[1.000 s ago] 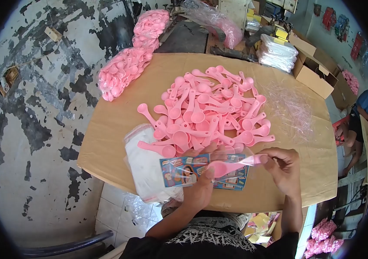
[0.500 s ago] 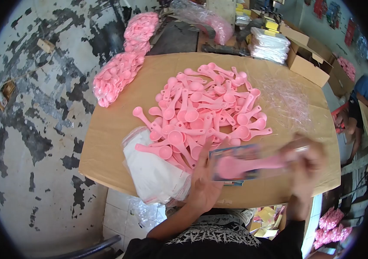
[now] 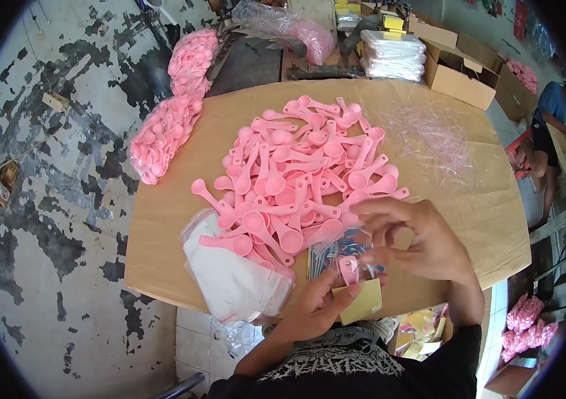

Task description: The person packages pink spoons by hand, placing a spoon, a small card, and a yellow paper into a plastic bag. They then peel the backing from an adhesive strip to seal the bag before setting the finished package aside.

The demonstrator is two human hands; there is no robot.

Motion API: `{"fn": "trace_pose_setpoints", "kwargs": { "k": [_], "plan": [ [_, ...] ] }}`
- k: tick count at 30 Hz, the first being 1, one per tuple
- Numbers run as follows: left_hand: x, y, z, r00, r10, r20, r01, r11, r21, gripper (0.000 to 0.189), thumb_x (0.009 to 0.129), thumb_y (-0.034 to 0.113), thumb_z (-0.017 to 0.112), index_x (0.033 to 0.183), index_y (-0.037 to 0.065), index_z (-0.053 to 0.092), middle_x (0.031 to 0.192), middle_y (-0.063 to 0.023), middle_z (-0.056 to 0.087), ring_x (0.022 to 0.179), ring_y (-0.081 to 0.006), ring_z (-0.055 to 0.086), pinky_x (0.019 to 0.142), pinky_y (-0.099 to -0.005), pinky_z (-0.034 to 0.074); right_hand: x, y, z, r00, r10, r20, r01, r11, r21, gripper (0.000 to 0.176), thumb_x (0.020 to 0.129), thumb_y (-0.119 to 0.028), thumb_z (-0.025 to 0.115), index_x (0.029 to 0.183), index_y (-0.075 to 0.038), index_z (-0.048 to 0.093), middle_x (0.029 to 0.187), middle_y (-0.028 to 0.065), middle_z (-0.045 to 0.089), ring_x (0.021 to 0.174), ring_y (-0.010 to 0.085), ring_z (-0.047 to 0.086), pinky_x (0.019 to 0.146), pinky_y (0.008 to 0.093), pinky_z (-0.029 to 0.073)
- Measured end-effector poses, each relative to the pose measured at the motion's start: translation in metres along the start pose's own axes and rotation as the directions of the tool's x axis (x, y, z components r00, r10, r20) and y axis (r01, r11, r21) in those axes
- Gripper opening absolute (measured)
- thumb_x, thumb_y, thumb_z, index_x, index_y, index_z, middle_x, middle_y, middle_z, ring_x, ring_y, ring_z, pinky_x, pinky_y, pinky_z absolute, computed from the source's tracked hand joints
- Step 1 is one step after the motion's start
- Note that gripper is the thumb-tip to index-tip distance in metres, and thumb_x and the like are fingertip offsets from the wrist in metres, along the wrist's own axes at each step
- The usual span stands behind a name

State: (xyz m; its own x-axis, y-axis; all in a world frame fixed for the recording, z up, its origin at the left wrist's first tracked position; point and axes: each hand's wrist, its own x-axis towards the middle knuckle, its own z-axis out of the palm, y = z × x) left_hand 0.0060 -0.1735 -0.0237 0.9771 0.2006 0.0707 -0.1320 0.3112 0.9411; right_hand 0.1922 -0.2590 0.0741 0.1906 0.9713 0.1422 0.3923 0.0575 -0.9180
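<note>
My left hand (image 3: 316, 307) is closed on a small clear plastic bag with a pink measuring spoon (image 3: 348, 270) in it; a plain yellowish card (image 3: 362, 302) shows under my thumb. My right hand (image 3: 422, 241) curves over the bag from the right, thumb and forefinger apart, fingertips at the bag's far edge. Just beyond the hands lie printed blue cards (image 3: 319, 261), partly covered by clear plastic. A big heap of loose pink spoons (image 3: 286, 196) spreads over the table in front of me. Left of my left hand rests a stack of white, clear-edged plastic bags (image 3: 229, 276).
Brown paper covers the table (image 3: 163, 246). Packed bags of pink spoons (image 3: 166, 136) lie at its left edge, thin clear strips (image 3: 432, 143) at the right. Behind stand stacked clear bags (image 3: 394, 56) and a cardboard box (image 3: 462, 83). Another person (image 3: 549, 139) sits far right.
The bagged spoon and card came back toward my body and turned, now showing the card's yellowish side. My right hand moved left from the spoon's handle end to the bag's far edge.
</note>
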Motion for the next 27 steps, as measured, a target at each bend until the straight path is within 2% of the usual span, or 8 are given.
{"fn": "trace_pose_setpoints", "kwargs": {
  "k": [3,6,7,10,13,19,22,27],
  "plan": [
    [0.003,-0.002,0.001,0.998,0.001,-0.070,-0.004,0.999,-0.047,0.040,0.102,0.005,0.042,0.141,-0.001,0.036,0.129,-0.0104,0.055,0.116,-0.0132,0.052,0.099,-0.0283,0.042,0.004,0.018,0.008,0.997,-0.049,-0.054,0.048,0.999,-0.011,0.037,0.080,0.003,0.073,0.115,-0.002,0.061,0.081,0.0061,0.071,0.068,0.0096,0.064,0.062,0.0229,0.050],
    [0.010,-0.003,0.005,0.933,0.255,-0.255,-0.266,0.964,-0.008,0.043,0.102,0.005,0.041,0.143,-0.001,0.032,0.130,-0.0104,0.054,0.117,-0.0129,0.052,0.099,-0.0273,0.042,0.003,0.026,0.008,0.999,-0.039,-0.009,0.039,0.999,-0.014,0.037,0.081,0.000,0.071,0.116,-0.005,0.061,0.084,0.0071,0.070,0.072,0.0145,0.066,0.063,0.0260,0.052],
    [0.010,-0.002,0.002,0.916,0.193,-0.352,-0.166,0.980,0.106,0.041,0.102,0.007,0.042,0.141,-0.003,0.037,0.124,-0.0109,0.057,0.114,-0.0127,0.053,0.098,-0.0264,0.042,0.004,0.028,0.008,0.999,-0.040,0.029,0.040,0.999,-0.012,0.036,0.081,-0.001,0.071,0.116,-0.006,0.060,0.087,0.0075,0.070,0.074,0.0169,0.067,0.063,0.0274,0.053],
    [0.019,0.004,-0.003,0.888,0.170,-0.427,-0.110,0.981,0.160,0.038,0.103,0.014,0.043,0.135,-0.007,0.043,0.128,-0.0136,0.055,0.115,-0.0166,0.056,0.095,-0.0273,0.048,0.010,0.033,0.018,0.878,-0.455,-0.146,0.298,0.760,-0.578,0.030,0.076,-0.003,0.073,0.105,-0.009,0.066,0.098,0.0063,0.066,0.087,0.0223,0.063,0.069,0.0315,0.053],
    [0.026,-0.005,-0.010,0.842,0.358,-0.405,-0.179,0.892,0.415,0.029,0.103,0.012,0.044,0.125,-0.006,0.052,0.115,-0.0083,0.059,0.098,-0.0101,0.060,0.079,-0.0201,0.050,0.010,0.029,0.020,0.855,-0.511,-0.086,0.333,0.669,-0.664,0.021,0.074,-0.011,0.075,0.094,-0.011,0.070,0.104,0.0046,0.061,0.095,0.0244,0.058,0.076,0.0340,0.051],
    [0.027,0.011,-0.003,0.907,0.231,-0.352,0.045,0.778,0.627,0.020,0.102,0.009,0.044,0.113,-0.002,0.057,0.071,0.0014,0.053,0.059,-0.0056,0.042,0.051,-0.0228,0.034,0.009,0.035,0.020,0.826,-0.563,0.038,0.368,0.486,-0.793,0.022,0.068,-0.019,0.074,0.089,-0.014,0.070,0.096,-0.0002,0.062,0.090,0.0210,0.058,0.078,0.0334,0.048],
    [0.031,0.019,-0.007,0.935,0.159,-0.316,0.117,0.702,0.703,0.028,0.094,0.001,0.048,0.121,-0.005,0.053,0.064,-0.0162,0.055,0.056,-0.0254,0.057,0.054,-0.0368,0.041,0.008,0.034,0.020,0.843,-0.537,-0.001,0.348,0.548,-0.760,0.023,0.065,-0.016,0.073,0.088,-0.013,0.070,0.087,-0.0011,0.063,0.085,0.0194,0.058,0.076,0.0322,0.048],
    [0.029,0.020,-0.005,0.961,0.202,-0.188,0.008,0.661,0.750,0.029,0.097,0.003,0.046,0.124,-0.005,0.051,0.080,-0.0208,0.063,0.064,-0.0243,0.063,0.058,-0.0359,0.046,0.010,0.040,0.009,0.847,-0.512,-0.144,0.294,0.675,-0.677,0.016,0.072,-0.008,0.068,0.087,-0.008,0.068,0.071,0.0036,0.063,0.064,0.0180,0.061,0.064,0.0317,0.048]
  ]
}}
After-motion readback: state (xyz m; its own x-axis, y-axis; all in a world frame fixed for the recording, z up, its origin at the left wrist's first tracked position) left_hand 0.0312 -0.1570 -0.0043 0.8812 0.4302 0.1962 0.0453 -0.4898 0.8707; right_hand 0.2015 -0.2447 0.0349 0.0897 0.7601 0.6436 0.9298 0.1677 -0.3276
